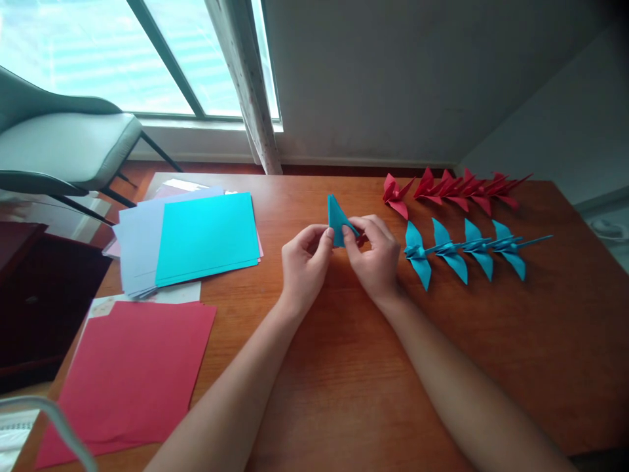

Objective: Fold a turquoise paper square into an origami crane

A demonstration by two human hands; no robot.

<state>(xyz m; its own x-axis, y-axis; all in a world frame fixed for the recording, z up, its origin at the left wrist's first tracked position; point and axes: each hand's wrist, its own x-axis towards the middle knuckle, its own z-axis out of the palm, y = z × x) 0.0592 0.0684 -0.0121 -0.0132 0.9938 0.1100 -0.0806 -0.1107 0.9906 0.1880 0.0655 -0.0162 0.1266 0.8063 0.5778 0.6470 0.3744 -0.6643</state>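
Pale curved tubing [57, 419] shows near left, then red paper [132, 373], with turquoise sheets [209, 239] beyond. Toward the table's [319, 400] far middle, my left hand [305, 259] and right hand [376, 255] pinch a folded blue paper [336, 219]; blue cranes [448, 249] and, farther, red cranes [448, 189] lie right.

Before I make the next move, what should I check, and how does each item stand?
1. Left hand gripping the folded blue paper: ok.
2. Right hand gripping it too: ok.
3. Underside folds lined up: cannot tell, hidden from this view.
4. Nearest blue paper figure well apart from the right hand: not ok, close beside it.
5. Blue sheets clear of both hands: ok, off to the left.
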